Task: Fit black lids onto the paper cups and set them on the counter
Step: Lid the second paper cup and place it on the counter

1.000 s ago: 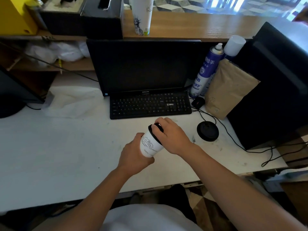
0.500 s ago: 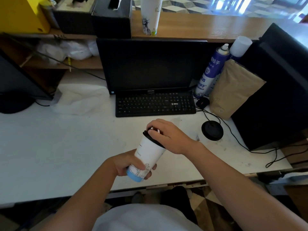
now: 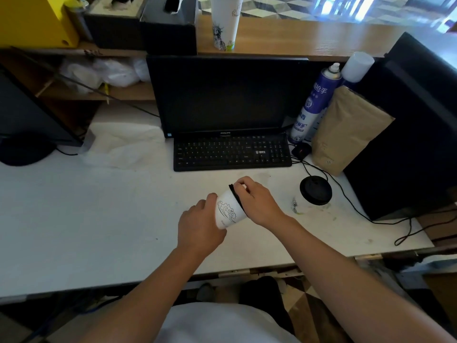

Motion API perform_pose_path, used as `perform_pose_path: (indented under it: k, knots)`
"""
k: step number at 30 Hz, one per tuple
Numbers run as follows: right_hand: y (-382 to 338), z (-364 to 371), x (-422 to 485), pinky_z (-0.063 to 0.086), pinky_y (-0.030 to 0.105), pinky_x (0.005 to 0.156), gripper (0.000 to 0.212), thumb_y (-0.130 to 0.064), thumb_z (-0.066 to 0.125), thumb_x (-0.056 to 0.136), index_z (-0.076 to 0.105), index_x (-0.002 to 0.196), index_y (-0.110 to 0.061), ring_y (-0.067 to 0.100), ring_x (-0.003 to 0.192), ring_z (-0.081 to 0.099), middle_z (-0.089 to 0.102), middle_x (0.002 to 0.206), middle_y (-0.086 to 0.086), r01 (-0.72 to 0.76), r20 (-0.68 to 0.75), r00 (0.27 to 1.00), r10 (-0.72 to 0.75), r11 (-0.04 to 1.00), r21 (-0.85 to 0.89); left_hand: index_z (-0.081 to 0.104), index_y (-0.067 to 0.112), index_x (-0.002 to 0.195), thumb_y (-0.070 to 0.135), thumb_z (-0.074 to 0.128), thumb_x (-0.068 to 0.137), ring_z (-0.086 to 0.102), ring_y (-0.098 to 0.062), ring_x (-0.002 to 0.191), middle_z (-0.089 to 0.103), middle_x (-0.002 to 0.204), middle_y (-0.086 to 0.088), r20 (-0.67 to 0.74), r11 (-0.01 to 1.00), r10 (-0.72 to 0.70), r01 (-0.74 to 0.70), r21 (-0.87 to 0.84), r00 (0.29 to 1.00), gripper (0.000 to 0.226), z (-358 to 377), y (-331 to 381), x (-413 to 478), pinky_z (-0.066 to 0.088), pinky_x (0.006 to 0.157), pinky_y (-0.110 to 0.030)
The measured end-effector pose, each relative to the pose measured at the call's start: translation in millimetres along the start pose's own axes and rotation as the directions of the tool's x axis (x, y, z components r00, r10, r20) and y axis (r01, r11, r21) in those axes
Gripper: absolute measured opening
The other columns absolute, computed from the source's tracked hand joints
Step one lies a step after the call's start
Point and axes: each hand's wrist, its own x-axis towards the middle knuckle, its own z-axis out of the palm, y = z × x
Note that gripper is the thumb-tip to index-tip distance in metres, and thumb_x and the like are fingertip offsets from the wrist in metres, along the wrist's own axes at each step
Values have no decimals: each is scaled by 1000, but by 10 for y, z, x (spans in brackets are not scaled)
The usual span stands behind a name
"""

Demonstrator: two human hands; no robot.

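A white paper cup [image 3: 228, 211] with a wave drawing is tilted above the white desk, its mouth pointing up and right. My left hand [image 3: 197, 229] grips its lower body from the left. My right hand [image 3: 257, 201] curls over the black lid [image 3: 237, 197] on the cup's mouth, fingers on the rim. A second paper cup with a black lid [image 3: 315, 190] stands on the desk to the right. A tall white cup [image 3: 225, 21] without a lid stands on the wooden counter [image 3: 309, 38] at the back.
A black monitor [image 3: 222, 95] and keyboard [image 3: 232, 152] sit just behind my hands. A blue spray can [image 3: 315, 102], a brown paper bag [image 3: 346, 129] and a black box [image 3: 408, 134] crowd the right side, with cables [image 3: 346, 194] trailing across the desk. White plastic wrap [image 3: 123, 144] lies at left.
My left hand has slid up the cup from its blue base to its middle, and the cup has tipped further. My right hand stays on the lid.
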Motion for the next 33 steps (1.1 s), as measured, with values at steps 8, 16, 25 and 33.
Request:
perform_pose_path:
  k: [8, 16, 25, 33]
  knots:
    - [-59, -28, -32, 51, 34, 60, 28, -40, 37, 102, 53, 107, -18, 25, 85, 63, 62, 98, 11, -8, -28, 1000, 7, 998, -55, 50, 22, 121, 37, 83, 63, 62, -19, 75, 65, 95, 0, -54, 1000, 24, -25, -14, 998, 68, 64, 16, -48, 56, 62, -33]
    - [84, -149, -238, 54, 39, 79, 43, -53, 30, 97, 50, 123, -25, 18, 93, 57, 51, 112, -3, 374, 25, 925, -378, 901, -218, 45, 44, 107, 37, 86, 56, 67, -9, 74, 67, 92, 13, 299, 891, 46, 96, -443, 953, 66, 13, -136, 79, 60, 59, -28]
    - [336, -101, -268, 46, 22, 84, 51, -48, 49, 91, 54, 131, -16, 6, 98, 52, 50, 121, -1, 465, 29, 885, -464, 881, -91, 56, 27, 121, 18, 91, 61, 68, -18, 99, 69, 109, 0, 530, 793, 200, 182, -582, 824, 70, 42, -230, 137, 61, 83, -45]
    - [292, 103, -296, 61, 46, 82, 52, -26, 78, 87, 59, 136, -27, 29, 121, 62, 60, 136, 8, -201, 232, 972, 35, 634, 747, 46, 46, 130, 3, 81, 69, 64, -10, 108, 64, 122, 9, 336, 616, 25, 250, -747, 942, 82, 154, -341, 26, 61, 84, -34]
